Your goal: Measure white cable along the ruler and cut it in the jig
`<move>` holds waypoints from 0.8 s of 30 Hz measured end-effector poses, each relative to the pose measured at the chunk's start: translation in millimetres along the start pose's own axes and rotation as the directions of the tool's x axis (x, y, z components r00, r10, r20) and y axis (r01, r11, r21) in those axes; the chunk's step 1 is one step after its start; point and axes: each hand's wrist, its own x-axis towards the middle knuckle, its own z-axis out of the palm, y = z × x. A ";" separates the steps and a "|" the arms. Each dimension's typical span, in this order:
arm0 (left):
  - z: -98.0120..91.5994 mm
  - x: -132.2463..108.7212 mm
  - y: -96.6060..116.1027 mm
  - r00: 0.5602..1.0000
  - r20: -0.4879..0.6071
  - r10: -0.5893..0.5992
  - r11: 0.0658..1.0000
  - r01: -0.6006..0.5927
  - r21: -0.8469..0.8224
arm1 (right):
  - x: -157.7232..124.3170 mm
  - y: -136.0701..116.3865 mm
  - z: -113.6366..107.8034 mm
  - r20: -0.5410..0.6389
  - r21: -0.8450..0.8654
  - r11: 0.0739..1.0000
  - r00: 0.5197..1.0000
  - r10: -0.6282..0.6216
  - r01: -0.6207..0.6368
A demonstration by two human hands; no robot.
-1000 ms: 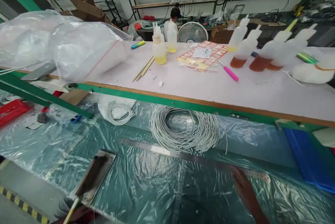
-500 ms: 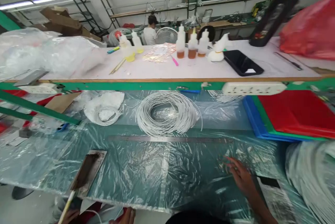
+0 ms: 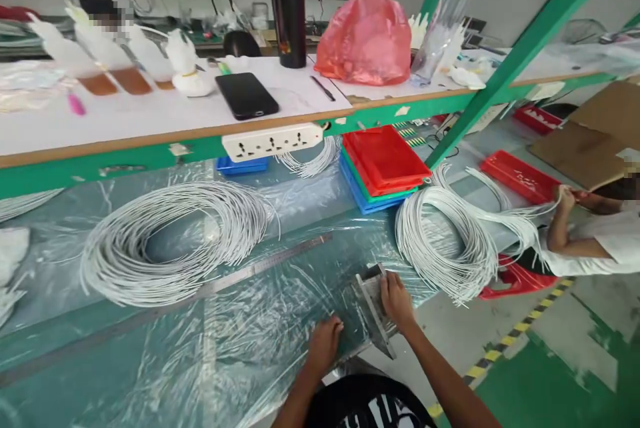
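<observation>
My right hand (image 3: 397, 301) grips the side of a grey metal block-like fixture (image 3: 373, 311) at the bench's front edge. Just left of the fixture is my left hand (image 3: 325, 345), closed over the plastic-covered green bench top (image 3: 270, 308); what its fingers hold, if anything, is too small to tell. A long metal ruler (image 3: 265, 264) lies diagonally behind my hands. Behind the ruler sits a large coil of white cable (image 3: 240, 228). A second white coil (image 3: 415, 241) rests to the right of the fixture.
Stacked red, green and blue trays (image 3: 383, 158) stand behind the fixture. A shelf (image 3: 175, 118) above carries bottles, a black phone (image 3: 247, 95) and a red bag (image 3: 365, 38). At the right, another person's hand (image 3: 565, 200) touches white cable near a red tray (image 3: 520, 176).
The view has swung right. My right hand has taken hold of the metal fixture, and my left hand has come up over the bench from below its front edge.
</observation>
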 end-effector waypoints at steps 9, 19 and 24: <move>51.5 46.7 42.6 0.997 0.065 -0.037 0.997 0.033 0.071 | 2.5 -2.4 -3.2 0.093 -0.123 0.991 0.993 0.072 -0.060; 57.4 45.8 52.8 0.998 0.018 -0.053 0.995 0.051 0.080 | 1.7 -5.4 -7.0 0.124 -0.176 0.982 0.989 0.086 -0.063; 57.4 41.9 55.5 0.998 0.013 -0.068 0.994 0.067 0.086 | -0.4 -4.5 -8.7 0.129 -0.144 0.988 0.989 0.072 -0.053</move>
